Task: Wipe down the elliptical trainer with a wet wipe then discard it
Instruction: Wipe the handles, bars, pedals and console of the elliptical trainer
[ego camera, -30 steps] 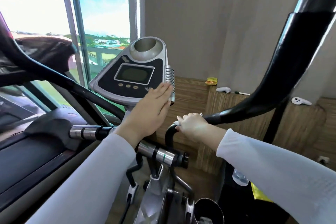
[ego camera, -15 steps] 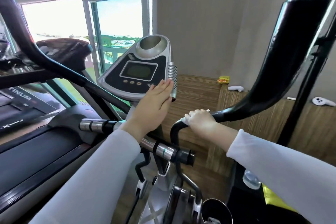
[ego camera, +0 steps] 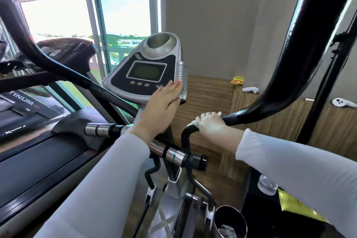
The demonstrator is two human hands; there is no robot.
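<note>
The elliptical trainer's grey and black console [ego camera: 144,75] stands in the middle of the view. My left hand [ego camera: 160,108] lies flat with straight fingers against the console's lower right edge, beside a ribbed silver grip [ego camera: 182,81]. My right hand [ego camera: 212,125] is curled round the trainer's black right handlebar [ego camera: 270,100], with a white wet wipe [ego camera: 194,122] pressed between palm and bar. Only small white edges of the wipe show past my fingers. A chrome crossbar [ego camera: 173,153] runs below both hands.
A treadmill [ego camera: 29,141] stands close on the left, by a glass door. A round metal bin [ego camera: 229,222] with crumpled white waste sits on the floor at bottom right. A wooden ledge [ego camera: 289,118] behind holds white controllers and a yellow packet. A bottle and yellow item lie at lower right.
My view has shifted so the console and hands sit further right and higher. My left hand stays on the console. My right hand stays on the handlebar with the wipe.
</note>
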